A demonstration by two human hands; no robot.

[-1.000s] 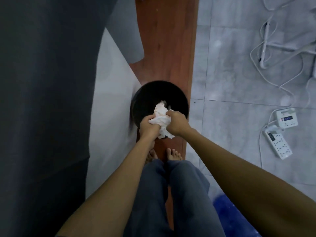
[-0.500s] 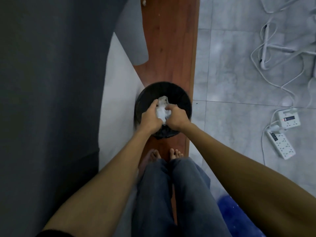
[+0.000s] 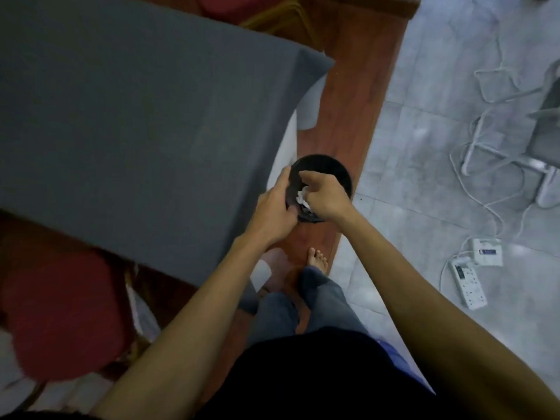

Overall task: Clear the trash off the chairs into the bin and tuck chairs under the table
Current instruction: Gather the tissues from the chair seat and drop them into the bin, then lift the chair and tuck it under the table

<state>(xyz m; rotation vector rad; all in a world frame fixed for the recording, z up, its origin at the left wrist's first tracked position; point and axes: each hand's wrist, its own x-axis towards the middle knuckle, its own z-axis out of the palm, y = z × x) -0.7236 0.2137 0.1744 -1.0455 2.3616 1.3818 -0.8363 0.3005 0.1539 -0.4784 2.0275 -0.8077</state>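
A round black bin (image 3: 333, 168) stands on the wooden floor strip beside the table. White crumpled paper trash (image 3: 301, 197) lies inside it, showing between my hands. My left hand (image 3: 274, 207) hovers over the bin's left rim with its fingers stretched out and nothing in it. My right hand (image 3: 325, 195) hangs over the bin's near side, fingers loosely bent above the paper, apparently not gripping it. A red cushioned chair (image 3: 60, 313) stands at the lower left, partly under the table edge. Another red chair (image 3: 239, 7) shows at the top.
A table with a grey cloth (image 3: 136, 116) fills the left. My bare feet (image 3: 318, 260) stand just behind the bin. White power strips (image 3: 469, 283) and cables lie on the grey tiles at right, near a metal chair frame (image 3: 545, 140).
Both hands have let go of the paper and risen from inside the bin. The view has pulled up and back, showing the table top and the red chair.
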